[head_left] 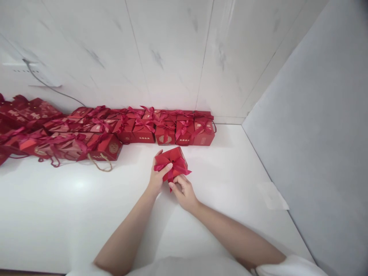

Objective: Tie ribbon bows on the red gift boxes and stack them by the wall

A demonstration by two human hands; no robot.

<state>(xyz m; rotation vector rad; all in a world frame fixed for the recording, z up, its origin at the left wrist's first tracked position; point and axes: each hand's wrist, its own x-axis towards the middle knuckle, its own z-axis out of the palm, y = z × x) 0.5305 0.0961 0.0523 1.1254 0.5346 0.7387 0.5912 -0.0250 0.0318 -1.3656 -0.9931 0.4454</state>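
A small red gift box (176,155) with a ribbon bow on top is held above the white table, in front of a row of similar boxes. My left hand (157,177) grips it from the left side, the thumb lying over the top at the bow's knot. Just below the box, my right hand (184,191) pinches a hanging tail of the crimson ribbon (170,174) between thumb and fingers. The box's underside and most of my left fingers are hidden.
Several red gift boxes (143,132) with bows line the wall, packed closely to the left. A twisted cord handle (100,165) sticks out in front of one box. A grey cable (54,88) runs down from a wall socket. A grey panel (322,134) bounds the table (71,218) at right.
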